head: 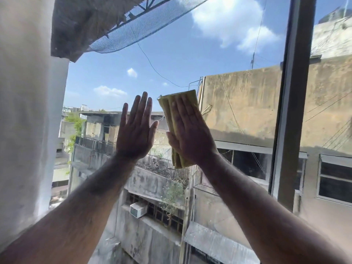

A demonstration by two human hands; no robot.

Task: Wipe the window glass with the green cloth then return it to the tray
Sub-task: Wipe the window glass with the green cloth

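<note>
My right hand (pixel 190 130) lies flat on the folded yellow-green cloth (pixel 169 109) and presses it against the window glass (pixel 190 60) near the middle of the pane. The cloth sticks out above my fingertips and below my palm. My left hand (pixel 136 130) is raised just to the left of the cloth, palm toward the glass, fingers straight and holding nothing. No tray is in view.
A dark vertical window frame bar (pixel 293 103) stands to the right of my hands. A white wall or curtain (pixel 26 103) fills the left side. Buildings, netting and sky lie beyond the glass.
</note>
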